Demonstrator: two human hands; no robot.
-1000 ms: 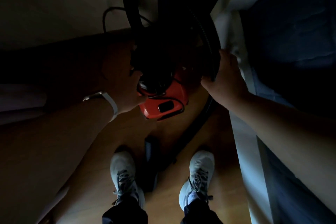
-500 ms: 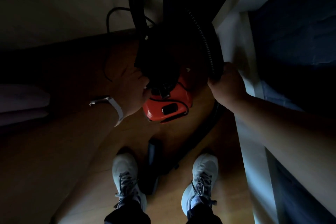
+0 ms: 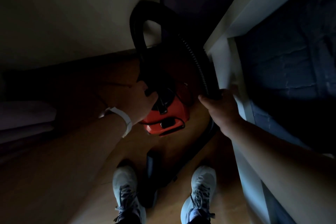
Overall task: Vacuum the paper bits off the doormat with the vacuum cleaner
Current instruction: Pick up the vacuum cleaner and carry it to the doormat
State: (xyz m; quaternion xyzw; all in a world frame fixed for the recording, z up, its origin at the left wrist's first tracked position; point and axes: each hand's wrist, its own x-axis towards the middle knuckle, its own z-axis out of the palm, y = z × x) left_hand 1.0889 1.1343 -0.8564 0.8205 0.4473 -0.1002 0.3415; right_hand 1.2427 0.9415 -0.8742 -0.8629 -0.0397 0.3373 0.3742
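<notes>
We take the red vacuum cleaner (image 3: 167, 120) as our landmark: it sits on the wooden floor (image 3: 54, 178), close to the foot of a pale wall (image 3: 72, 14). The scene is very dark, so we can make out only part of it.

The left hand (image 3: 140, 102), with a white wristband (image 3: 125, 120) behind it, is against the vacuum cleaner's left side, reaching to the black handle on top. Its fingers are lost in shadow, and we cannot tell whether they close round the handle or only touch it.

The black hose (image 3: 138, 29) rises from the vacuum cleaner's top, loops over beyond it and comes down on its right as a ribbed length. There the right hand (image 3: 220, 109) grips it, fingers and thumb curled round the hose just right of the vacuum cleaner.

Below that hand a dark wand (image 3: 192, 151) slants down, nearer to us than the vacuum cleaner, to a black floor nozzle (image 3: 151, 172) lying on the floor. The nozzle lies between two pale trainers, the left shoe (image 3: 125, 187) and the right shoe (image 3: 201, 187).

To the vacuum cleaner's right stands a white frame (image 3: 227, 71), with dark blue fabric (image 3: 291, 60) beyond it.
</notes>
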